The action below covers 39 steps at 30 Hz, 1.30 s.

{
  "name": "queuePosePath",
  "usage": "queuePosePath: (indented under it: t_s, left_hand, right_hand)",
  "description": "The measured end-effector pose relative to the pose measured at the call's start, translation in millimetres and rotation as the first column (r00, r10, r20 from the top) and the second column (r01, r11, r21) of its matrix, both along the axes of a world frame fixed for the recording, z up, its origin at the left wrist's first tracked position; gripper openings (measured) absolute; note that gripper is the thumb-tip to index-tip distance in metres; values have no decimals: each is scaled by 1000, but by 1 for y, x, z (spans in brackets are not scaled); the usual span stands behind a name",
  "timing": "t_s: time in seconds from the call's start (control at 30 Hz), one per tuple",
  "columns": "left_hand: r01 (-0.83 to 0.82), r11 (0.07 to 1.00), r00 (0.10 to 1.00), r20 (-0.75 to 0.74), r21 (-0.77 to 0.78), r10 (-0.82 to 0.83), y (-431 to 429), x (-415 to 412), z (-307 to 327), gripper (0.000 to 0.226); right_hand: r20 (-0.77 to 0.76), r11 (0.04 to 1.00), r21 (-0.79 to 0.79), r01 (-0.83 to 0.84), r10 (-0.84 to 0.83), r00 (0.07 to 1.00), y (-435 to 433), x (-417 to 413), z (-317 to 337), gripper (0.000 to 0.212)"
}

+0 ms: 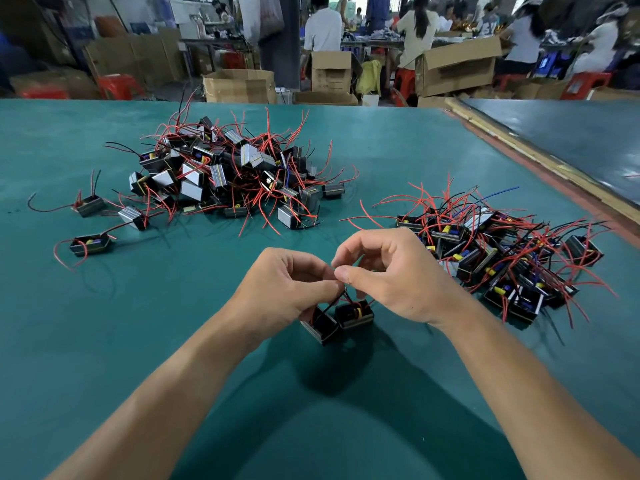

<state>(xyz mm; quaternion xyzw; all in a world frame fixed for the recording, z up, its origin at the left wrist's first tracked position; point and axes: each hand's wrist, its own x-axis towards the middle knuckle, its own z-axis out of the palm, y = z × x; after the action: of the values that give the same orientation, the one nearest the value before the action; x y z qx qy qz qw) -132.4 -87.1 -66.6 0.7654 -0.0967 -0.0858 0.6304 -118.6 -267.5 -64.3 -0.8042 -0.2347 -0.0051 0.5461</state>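
Two small black modules, the left module [320, 328] & the right module [355, 315], are seen just below frame centre, side by side & touching; whether they rest on the green table [104, 341] can't be told. They are judged light & rigid-cased. The thin red/black leads [341, 296] look soft, springy & prob. easily kinked, so the case is best gripped w/ the leads only lightly pinched. The left hand [284, 289] is curled, thumb & forefinger nipped on the leads. The right hand [388, 278] is arched over, pinching the same leads. Spare piles lie upper left [228, 174] & right [502, 258].
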Motion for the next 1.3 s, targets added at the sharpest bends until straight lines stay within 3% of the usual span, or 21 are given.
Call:
queuePosePath:
  t_s: [0.37,0.47,0.6,0.87,1.0,1.13,1.3]
  left_hand:
    - [-19,1000,1000,-19,7,20,1,1,0,16]
    - [-32,999,999,-22,17,33,2,2,-1,14]
    - [-44,998,999,8,49,43,1,1,-2,14]
    - [-20,995,998,67,94,13,2,1,-4,13]
    - [6,999,999,46,52,-9,3,2,-5,5]
    - [30,999,999,26,16,-30,4,4,-5,15]
    - [33,999,999,20,-31,-33,4,5,-5,10]
  right_hand:
    - [70,990,-136,-28,38,997,-4,0,4,35]
    - [62,991,-133,-20,29,998,-5,0,3,30]
    - [56,995,-96,-10,15,998,-2,0,-2,5]
    - [47,998,-63,26,-23,999,2,2,-7,14]
    - [38,996,-84,27,-23,999,2,2,-6,17]
    - [30,996,-76,35,-33,999,-1,4,-4,21]
    - [-8,998,-56,18,-18,1000,-2,5,-5,18]
